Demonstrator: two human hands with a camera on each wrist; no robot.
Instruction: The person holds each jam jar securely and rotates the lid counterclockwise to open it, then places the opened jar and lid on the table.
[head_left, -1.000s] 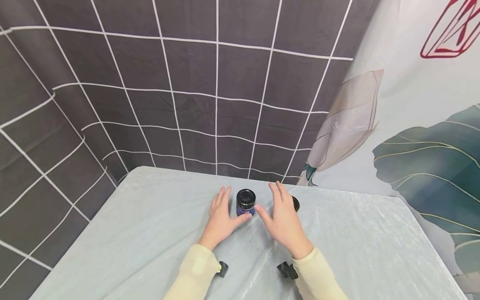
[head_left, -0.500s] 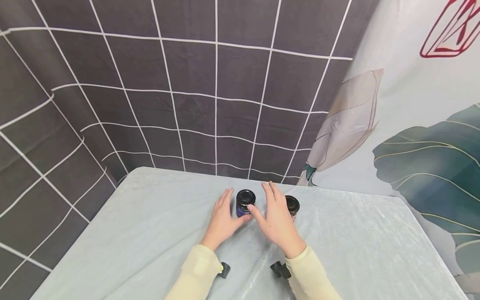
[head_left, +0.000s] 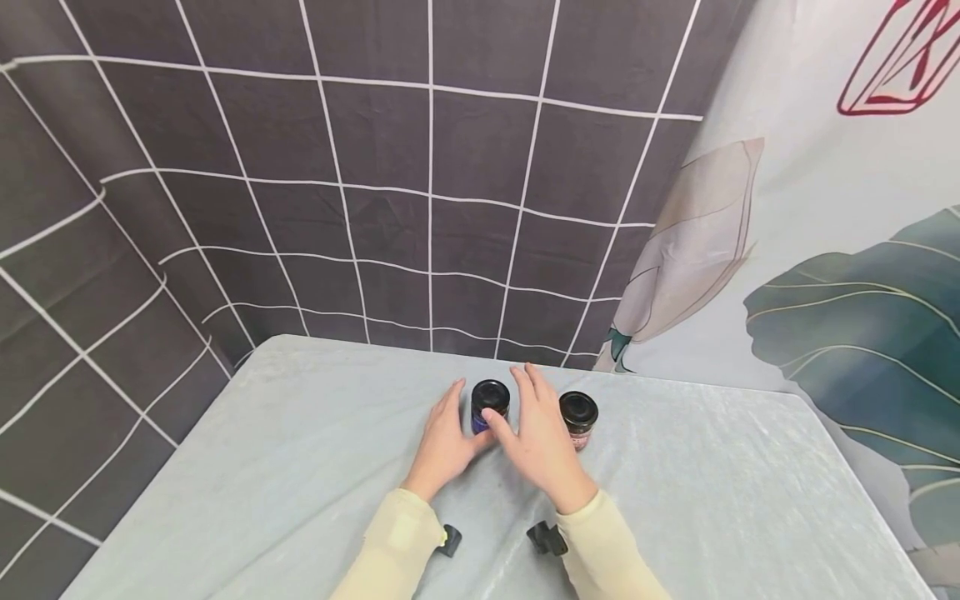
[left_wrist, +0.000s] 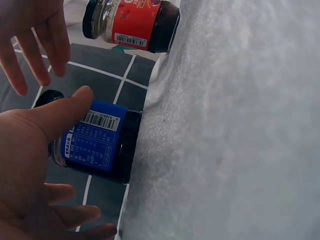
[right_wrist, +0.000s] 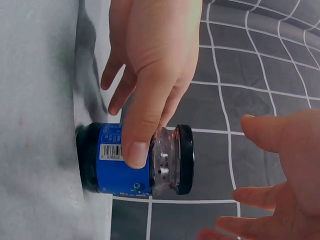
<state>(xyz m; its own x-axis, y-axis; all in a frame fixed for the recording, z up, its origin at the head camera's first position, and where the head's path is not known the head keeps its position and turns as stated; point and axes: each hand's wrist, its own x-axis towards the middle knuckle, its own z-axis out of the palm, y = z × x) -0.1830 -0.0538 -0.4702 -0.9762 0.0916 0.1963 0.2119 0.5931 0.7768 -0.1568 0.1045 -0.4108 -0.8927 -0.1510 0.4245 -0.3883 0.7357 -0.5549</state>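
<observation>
A glass jar with a blue label and black lid stands upright between both hands. My left hand is at its left, fingers spread and mostly straight. In the left wrist view its thumb crosses in front of the blue label; whether it touches the glass I cannot tell. My right hand hovers to the jar's right, fingers extended, thumb overlapping the jar in the head view. In the right wrist view this hand is higher than the jar and apart from it. A red-labelled jar stands beyond the right hand.
Both jars stand on a table covered with a pale grey cloth, near its far edge. A dark grid-patterned curtain hangs behind, with a white leaf-print curtain at the right. Small black devices are on both wrists.
My right hand has moved left toward the blue-labelled jar, uncovering the red-labelled jar. The left hand has shifted slightly right, its fingers nearer the blue-labelled jar. Both jars stay in place.
</observation>
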